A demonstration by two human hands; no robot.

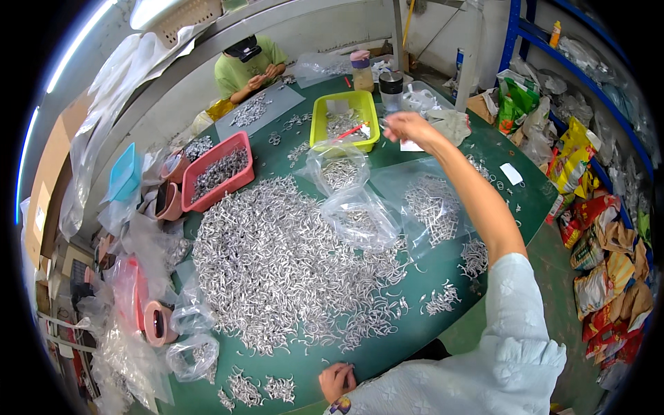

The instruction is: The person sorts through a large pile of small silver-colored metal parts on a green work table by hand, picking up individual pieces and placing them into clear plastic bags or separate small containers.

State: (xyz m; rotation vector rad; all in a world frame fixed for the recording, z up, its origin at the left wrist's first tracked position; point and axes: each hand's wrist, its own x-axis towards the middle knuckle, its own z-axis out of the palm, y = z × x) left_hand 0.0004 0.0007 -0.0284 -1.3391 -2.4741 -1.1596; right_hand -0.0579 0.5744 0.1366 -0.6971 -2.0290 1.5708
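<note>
My right hand (408, 130) is stretched far out over the table, by the right rim of a yellow-green basin (375, 111). Its fingers are pinched together at a small greyish bit too tiny to name. At the near table edge rests my left hand (337, 380), its fingers curled in; what they hold, if anything, is hidden. Ahead of it spreads a large heap of small curved silvery metal pieces (270, 256). Small piles of such pieces (245, 389) lie to its left. Inside the basin are small metal parts and a red stick-like item (351, 131).
Clear plastic bags (360, 218) with metal parts lie mid-table. A pink basin (245, 176) of grey parts stands left, a dark-lidded cup (391, 90) and a bottle (361, 72) at the back. Across the table a person (245, 72) handles small parts. Blue shelving (515, 41) stands right.
</note>
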